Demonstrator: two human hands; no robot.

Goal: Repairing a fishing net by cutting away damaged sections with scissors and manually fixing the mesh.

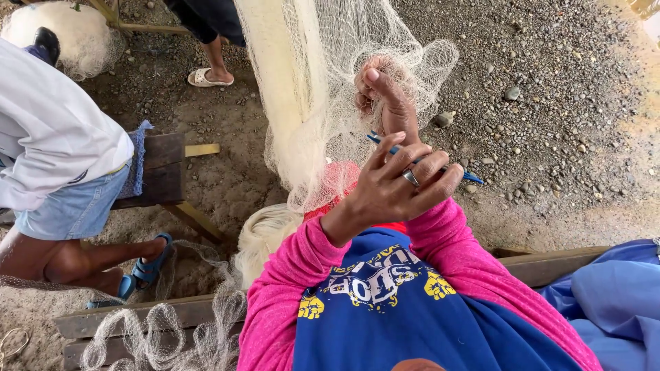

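Observation:
A cream fishing net hangs down in front of me and bunches over my lap. My right hand is raised into the mesh, with fingers and thumb pinched on a fold of it. Just below, my left hand, wearing a ring, crosses over the right wrist. It holds a thin blue netting needle between its fingers. The needle's ends stick out on both sides of the hand. Pink sleeves cover both of my arms.
A person in a white shirt and denim shorts sits on a wooden bench at left. Another person's sandalled foot stands at the top. More netting lies over a wooden plank at bottom left. Gravel ground spreads to the right, and blue cloth lies at bottom right.

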